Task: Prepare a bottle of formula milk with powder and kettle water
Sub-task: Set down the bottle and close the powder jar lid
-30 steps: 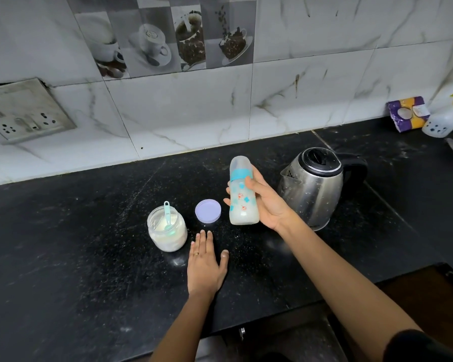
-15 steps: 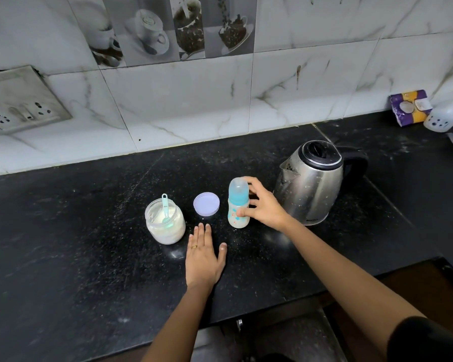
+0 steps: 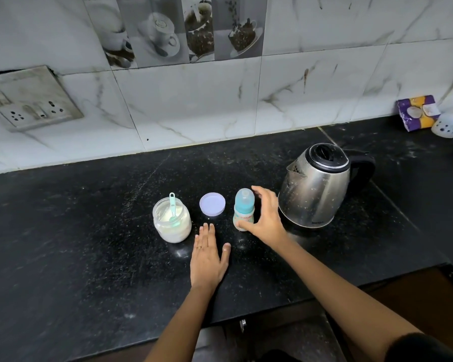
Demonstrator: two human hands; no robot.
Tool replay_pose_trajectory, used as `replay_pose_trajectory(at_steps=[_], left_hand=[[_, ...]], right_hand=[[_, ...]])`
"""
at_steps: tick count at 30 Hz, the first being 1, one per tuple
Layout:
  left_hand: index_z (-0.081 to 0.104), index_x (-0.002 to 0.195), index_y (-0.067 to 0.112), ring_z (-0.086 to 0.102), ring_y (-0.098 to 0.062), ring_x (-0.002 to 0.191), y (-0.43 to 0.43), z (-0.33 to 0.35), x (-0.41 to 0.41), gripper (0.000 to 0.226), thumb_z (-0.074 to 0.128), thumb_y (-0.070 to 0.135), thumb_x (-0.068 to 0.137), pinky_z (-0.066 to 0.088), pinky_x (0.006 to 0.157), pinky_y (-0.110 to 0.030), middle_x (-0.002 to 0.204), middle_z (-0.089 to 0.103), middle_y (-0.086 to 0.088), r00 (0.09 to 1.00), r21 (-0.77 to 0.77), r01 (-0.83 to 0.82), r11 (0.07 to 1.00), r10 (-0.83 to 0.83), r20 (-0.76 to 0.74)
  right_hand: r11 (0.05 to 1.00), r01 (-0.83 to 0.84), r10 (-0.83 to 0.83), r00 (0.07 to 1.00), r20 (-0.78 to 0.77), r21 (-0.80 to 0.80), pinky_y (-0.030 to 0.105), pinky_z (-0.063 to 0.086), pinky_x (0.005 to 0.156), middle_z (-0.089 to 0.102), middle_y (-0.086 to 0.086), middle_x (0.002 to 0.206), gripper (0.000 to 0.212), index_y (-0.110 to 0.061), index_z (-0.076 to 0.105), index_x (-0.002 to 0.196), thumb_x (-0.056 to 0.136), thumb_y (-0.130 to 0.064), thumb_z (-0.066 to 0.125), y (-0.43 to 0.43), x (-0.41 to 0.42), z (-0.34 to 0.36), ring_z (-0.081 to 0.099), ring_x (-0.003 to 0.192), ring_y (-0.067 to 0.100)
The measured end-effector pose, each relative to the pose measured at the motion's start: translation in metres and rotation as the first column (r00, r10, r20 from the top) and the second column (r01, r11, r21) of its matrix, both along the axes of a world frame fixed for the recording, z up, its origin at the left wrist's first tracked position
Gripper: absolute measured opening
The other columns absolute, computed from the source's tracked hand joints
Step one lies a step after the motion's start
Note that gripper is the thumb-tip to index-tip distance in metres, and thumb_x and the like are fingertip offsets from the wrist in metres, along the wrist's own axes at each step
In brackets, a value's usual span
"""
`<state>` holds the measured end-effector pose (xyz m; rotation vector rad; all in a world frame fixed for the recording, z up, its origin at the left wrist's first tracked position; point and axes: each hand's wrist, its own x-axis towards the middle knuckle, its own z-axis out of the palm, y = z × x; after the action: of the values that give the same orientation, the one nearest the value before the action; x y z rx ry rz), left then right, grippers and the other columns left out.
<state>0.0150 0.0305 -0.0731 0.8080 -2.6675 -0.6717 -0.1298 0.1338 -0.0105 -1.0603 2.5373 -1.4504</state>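
Bottle [image 3: 243,210] of pale milk, blue collar and clear cap on, upright on the black speckled surface [image 3: 89,231], immediately on the thumb side of the right hand [image 3: 267,220]. Right hand wide, fingers spread and loosely curved beside the bottle without closing on it; forefinger arched just past the cap, apart from it; thumb tip low by the bottle's base, contact too close to call. Nothing gripped. On the outer side of that hand, near but apart, steel kettle [image 3: 314,189] with black lid shut and black handle turned away from the hand. Left hand [image 3: 207,259] flat, palm down on the surface, fingers straight and together, thumb splayed toward the right forearm, ring [image 3: 199,247] on one finger; holding nothing. Just ahead of its fingertips, round lilac lid [image 3: 212,204] lying flat, between jar and bottle. Off the little-finger side of the left hand and slightly ahead, open glass jar [image 3: 171,223] of white powder, teal scoop [image 3: 172,207] standing in it, handle poking above the rim. Far beyond the kettle from the right hand, against the tiled wall, purple-and-yellow box [image 3: 416,113]. Far out past the left hand, up on the wall, grey socket plate [image 3: 29,100].
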Motion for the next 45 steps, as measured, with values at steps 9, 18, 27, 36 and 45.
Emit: replay_pose_trajectory(at_steps=[9,18,27,36,45], left_hand=[[0.041,0.128,0.003,0.039,-0.023,0.113,-0.004,0.022,0.044,0.061,0.067,0.033,0.082,0.030,0.098,-0.027,0.122,0.046,-0.014,0.774,0.230,-0.357,0.905,0.424,-0.470],[0.026,0.146,0.010,0.023,-0.021,0.139,-0.065,0.037,0.031,0.106,0.088,0.030,0.061,0.022,0.111,-0.031,0.150,0.030,-0.005,0.786,0.463,-0.330,0.823,0.511,-0.348],[0.046,0.129,0.032,0.049,0.001,0.115,-0.083,0.044,0.029,0.083,0.088,0.030,0.058,0.040,0.093,-0.015,0.125,0.054,0.015,0.799,0.500,-0.175,0.848,0.419,-0.431],[0.047,0.123,0.038,0.050,0.012,0.106,-0.083,0.051,0.038,0.077,0.089,0.024,0.059,0.037,0.080,-0.002,0.116,0.056,0.023,0.804,0.553,-0.159,0.818,0.432,-0.409],[0.043,0.128,0.030,0.053,0.007,0.103,-0.089,0.047,0.042,0.080,0.087,0.022,0.062,0.038,0.070,0.001,0.113,0.055,0.017,0.830,0.600,-0.167,0.782,0.440,-0.343]], right_hand=[[0.947,-0.303,0.319,0.917,-0.238,0.104,0.028,0.035,0.104,0.042,0.008,0.125,0.048,-0.006,0.045,0.126,0.080,-0.003,0.057,-0.032,0.058,-0.005,0.043,0.115,0.020],[0.748,-0.117,0.047,0.991,0.124,0.653,0.044,0.009,0.116,-0.007,0.030,0.153,0.102,-0.005,-0.003,0.149,0.081,-0.023,0.072,-0.130,0.022,-0.002,-0.005,0.143,0.043],[0.711,-0.030,0.078,0.996,-0.037,0.703,0.037,0.038,0.101,0.038,0.013,0.135,0.087,-0.004,0.031,0.133,0.067,-0.024,0.083,-0.142,0.007,0.004,0.037,0.125,0.032],[0.385,-0.486,0.736,0.675,0.058,0.784,0.040,0.045,0.086,0.041,0.005,0.130,0.113,-0.031,0.010,0.146,0.060,-0.004,0.079,-0.160,0.014,0.107,0.036,0.118,0.026],[0.302,-0.673,0.906,0.423,0.016,0.675,0.041,0.038,0.098,0.051,-0.001,0.124,0.069,-0.021,0.049,0.130,0.066,-0.026,0.075,-0.184,0.032,0.077,0.045,0.112,0.017]])
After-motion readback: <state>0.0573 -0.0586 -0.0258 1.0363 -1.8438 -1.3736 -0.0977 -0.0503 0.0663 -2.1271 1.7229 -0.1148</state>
